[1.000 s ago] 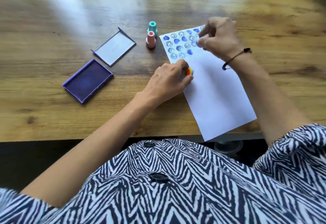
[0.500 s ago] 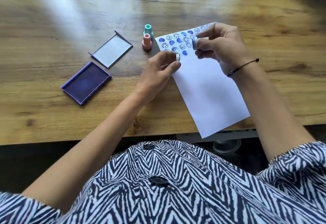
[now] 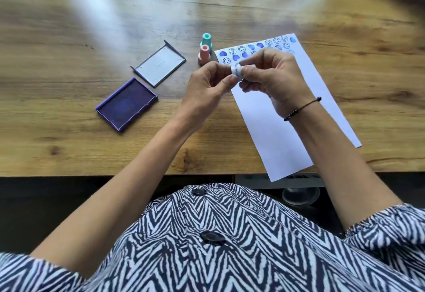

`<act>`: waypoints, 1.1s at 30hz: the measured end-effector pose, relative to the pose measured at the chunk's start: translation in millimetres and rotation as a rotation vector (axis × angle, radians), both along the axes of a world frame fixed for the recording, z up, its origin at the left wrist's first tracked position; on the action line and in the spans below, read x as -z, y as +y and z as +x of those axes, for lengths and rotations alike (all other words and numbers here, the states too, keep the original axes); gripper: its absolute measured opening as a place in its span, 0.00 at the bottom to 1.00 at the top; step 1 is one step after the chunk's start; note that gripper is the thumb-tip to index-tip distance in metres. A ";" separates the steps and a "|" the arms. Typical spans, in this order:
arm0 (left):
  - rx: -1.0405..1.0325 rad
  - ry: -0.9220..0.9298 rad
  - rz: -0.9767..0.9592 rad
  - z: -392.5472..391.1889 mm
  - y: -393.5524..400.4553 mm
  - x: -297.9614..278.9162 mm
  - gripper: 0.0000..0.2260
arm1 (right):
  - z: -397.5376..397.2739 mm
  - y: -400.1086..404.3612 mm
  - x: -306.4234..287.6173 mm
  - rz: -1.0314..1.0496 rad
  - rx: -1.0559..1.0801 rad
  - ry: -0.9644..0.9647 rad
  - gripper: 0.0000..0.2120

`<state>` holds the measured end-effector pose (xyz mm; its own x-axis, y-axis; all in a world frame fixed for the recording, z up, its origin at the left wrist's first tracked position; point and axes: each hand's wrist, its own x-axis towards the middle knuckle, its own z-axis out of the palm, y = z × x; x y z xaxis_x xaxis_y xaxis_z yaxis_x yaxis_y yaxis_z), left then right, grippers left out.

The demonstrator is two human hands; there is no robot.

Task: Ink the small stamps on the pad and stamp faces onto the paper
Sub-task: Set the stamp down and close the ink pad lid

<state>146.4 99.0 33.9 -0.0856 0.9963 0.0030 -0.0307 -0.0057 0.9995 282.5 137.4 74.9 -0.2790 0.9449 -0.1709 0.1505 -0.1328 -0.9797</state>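
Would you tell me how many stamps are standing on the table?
2: a teal stamp and a pink stamp just nearer, left of the paper. The hands may hide others.

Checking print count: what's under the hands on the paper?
Both hands, left hand and right hand, held together over the paper, cover some prints; top rows show, lower paper blank.
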 end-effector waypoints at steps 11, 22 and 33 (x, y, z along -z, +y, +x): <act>-0.060 0.453 -0.078 -37.1 -0.6 -0.8 0.07 | -43.5 4.5 17.4 0.145 -0.040 -0.263 0.04; -0.166 1.353 -0.211 -89.6 39.8 5.4 0.22 | -65.4 10.4 24.4 0.665 -0.225 -1.066 0.19; -0.296 0.790 -0.031 -106.1 17.9 -10.8 0.28 | -88.8 -10.6 -1.2 0.303 -0.038 -0.325 0.10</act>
